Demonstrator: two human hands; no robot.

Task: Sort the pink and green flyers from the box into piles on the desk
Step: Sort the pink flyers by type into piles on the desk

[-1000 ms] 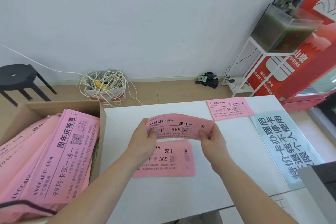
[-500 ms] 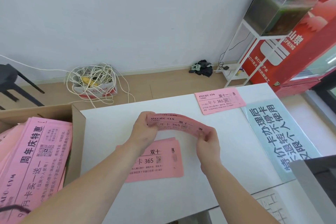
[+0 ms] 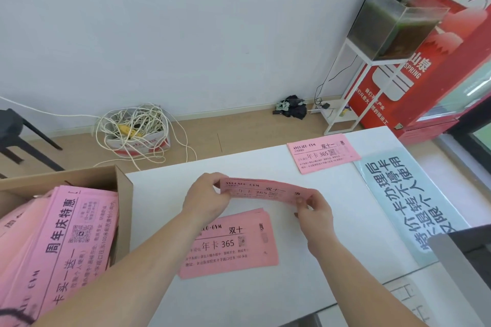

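Both hands are out over the smooth white tabletop (image 3: 305,287), with one thin pink flyer (image 3: 263,190) stretched between them. The left hand (image 3: 206,198) pinches the sheet's left end, its fingers (image 3: 221,188) curled round the paper's edge. The right hand (image 3: 314,211) pinches the right end between thumb and fingertips. The flyer is a long rectangle of matte paper printed in black. It bows upward a little in the middle and hangs clear of the surface.

Just below it, toward the person, the near pile (image 3: 231,245) of the same pink sheets lies flat on the tabletop, its top right corner slightly fanned so several edges show. The far pile (image 3: 322,152) sits well apart, close to the tabletop's far edge on the right. Just beside that pile is a pale blue sign (image 3: 401,202) lying flat, covered in large dark characters.

To the left stands a brown cardboard box (image 3: 79,178), its flap-less wall right beside the tabletop's edge. It is packed with larger boxed flyers (image 3: 61,244), pink and heavily printed, leaning in thick, soft-edged stacks.

Beyond, on the wood-toned floor, a tangle of cream cable (image 3: 135,127) spills out of a small carton. A black stool (image 3: 16,138) stands at the far left, and a dark crumpled cloth (image 3: 292,106) lies by the skirting. A glass tank (image 3: 393,21) of murky green-brown water rests on a spindly white stand (image 3: 345,87) in front of a glossy red cabinet (image 3: 430,66).
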